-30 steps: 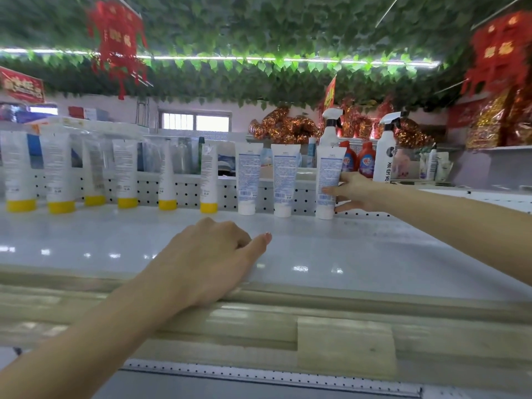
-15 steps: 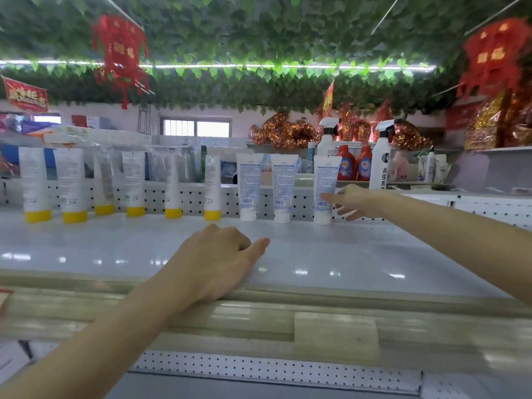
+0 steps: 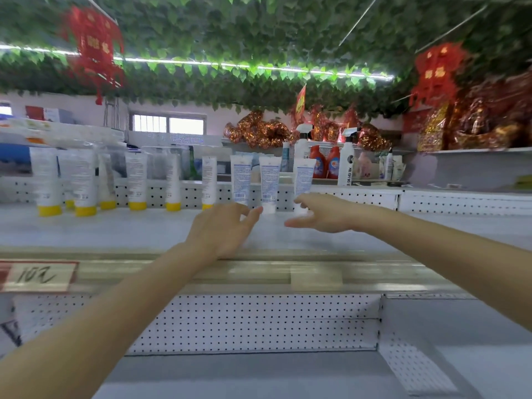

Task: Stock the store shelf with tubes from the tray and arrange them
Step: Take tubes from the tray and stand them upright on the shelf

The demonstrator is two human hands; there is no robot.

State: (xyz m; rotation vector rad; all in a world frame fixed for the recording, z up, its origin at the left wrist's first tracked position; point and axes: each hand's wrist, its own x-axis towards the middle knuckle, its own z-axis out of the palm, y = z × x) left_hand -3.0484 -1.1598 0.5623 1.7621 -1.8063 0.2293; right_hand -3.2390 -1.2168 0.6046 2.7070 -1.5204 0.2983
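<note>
A row of white tubes stands upright along the back of the white shelf (image 3: 115,228). Several on the left have yellow caps (image 3: 85,185); three on the right have white caps and blue print (image 3: 241,180). My right hand (image 3: 322,213) hovers just in front of the rightmost white-capped tube (image 3: 302,180), fingers loose and holding nothing. My left hand (image 3: 221,228) is over the shelf's front part, fingers loosely curled, thumb out, and it is empty. The tray is out of view.
A wooden price rail (image 3: 259,275) runs along the shelf front with a "10" price tag (image 3: 37,276) at left. A lower pegboard-backed shelf (image 3: 259,375) lies below. Spray bottles (image 3: 347,162) and red detergent bottles (image 3: 325,164) stand behind the pegboard divider.
My right hand has let go of the rightmost tube and drawn back toward me. My left hand lifted off the shelf edge and moved forward. The view tilted down, showing the lower shelf.
</note>
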